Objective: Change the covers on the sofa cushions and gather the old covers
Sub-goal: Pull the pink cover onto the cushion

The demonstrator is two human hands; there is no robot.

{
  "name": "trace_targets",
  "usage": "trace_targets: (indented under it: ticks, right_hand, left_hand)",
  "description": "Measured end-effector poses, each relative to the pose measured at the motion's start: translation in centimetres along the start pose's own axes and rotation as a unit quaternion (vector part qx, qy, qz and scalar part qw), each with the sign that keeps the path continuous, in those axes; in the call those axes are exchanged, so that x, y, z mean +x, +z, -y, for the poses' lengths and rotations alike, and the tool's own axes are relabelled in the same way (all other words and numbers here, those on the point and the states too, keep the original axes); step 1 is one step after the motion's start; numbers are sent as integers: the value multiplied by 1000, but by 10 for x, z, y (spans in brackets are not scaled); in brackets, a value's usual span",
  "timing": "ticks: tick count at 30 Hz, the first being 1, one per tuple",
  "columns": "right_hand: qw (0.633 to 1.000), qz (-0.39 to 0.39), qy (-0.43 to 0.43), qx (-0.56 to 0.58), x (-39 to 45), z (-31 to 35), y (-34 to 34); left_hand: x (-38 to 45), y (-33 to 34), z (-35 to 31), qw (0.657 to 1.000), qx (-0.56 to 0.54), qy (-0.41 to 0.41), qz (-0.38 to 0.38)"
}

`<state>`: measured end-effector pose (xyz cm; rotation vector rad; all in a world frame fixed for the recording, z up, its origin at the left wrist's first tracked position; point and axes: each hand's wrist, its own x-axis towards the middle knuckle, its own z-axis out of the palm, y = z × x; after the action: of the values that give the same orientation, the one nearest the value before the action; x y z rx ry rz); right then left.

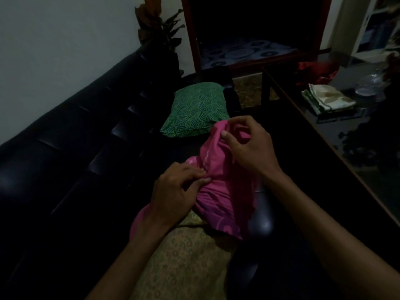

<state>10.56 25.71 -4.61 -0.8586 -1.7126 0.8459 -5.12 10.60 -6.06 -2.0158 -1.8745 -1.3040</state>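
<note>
We hold a bunched pink cover (pixel 225 187) over the dark sofa (pixel 71 161) seat, at the frame's centre. Our left hand (pixel 173 193) pinches its gathered edge at seven o'clock; our right hand (pixel 246 144) grips a fold at one o'clock. A green patterned cushion (pixel 194 109) lies beyond at twelve o'clock. Folded pale cloth (pixel 326 100) rests on the glass table (pixel 368 148) at two o'clock.

We see two bare forearms, no sleeves. Left hand (pixel 173 191), right hand (pixel 249 146): no rings, watch or gloves. Short nails.
</note>
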Motion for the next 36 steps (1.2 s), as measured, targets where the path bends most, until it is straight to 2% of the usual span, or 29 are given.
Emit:
trace_targets:
  ticks: [3, 6, 9, 12, 15, 20, 24, 26, 28, 31, 34, 36]
  right_hand:
    - [1000, 0, 2, 29, 1, 2, 1]
    - [999, -46, -20, 3, -9, 5, 1]
    - [994, -106, -12, -10, -33, -4, 4]
    - [995, -58, 47, 71, -58, -11, 8]
    - [994, -33, 34, 100, -74, -13, 12]
    - [998, -48, 14, 37, -90, -23, 15]
    - [998, -58, 2, 21, -98, -19, 14]
    - [999, -20, -48, -7, -114, -16, 15]
    - [991, 52, -101, -74, -141, -17, 21]
    - [982, 89, -108, -124, -149, -25, 22]
    - [994, 62, -82, -41, -127, -15, 15]
    - [998, 11, -5, 69, -113, -7, 8]
  left_hand:
    - [-6, -6, -4, 999, -22, -15, -17]
    - [-8, -14, 0, 993, -90, -66, 47]
    - [-7, -21, 9, 995, -56, -47, 67]
    - [-4, -19, 10, 998, -16, -12, 63]
    - [-4, -17, 7, 999, -15, -14, 49]
    - [-1, -12, 2, 998, 42, 4, 44]
    - [4, -3, 3, 997, 71, 34, 10]
    - [8, -2, 6, 997, 68, 41, -14]
    - [9, -1, 12, 997, 62, 31, -18]
    - [2, -1, 15, 999, 18, 36, 11]
    - [0, -8, 14, 1000, 10, 11, 19]
    - [1, -11, 18, 1000, 22, -5, 20]
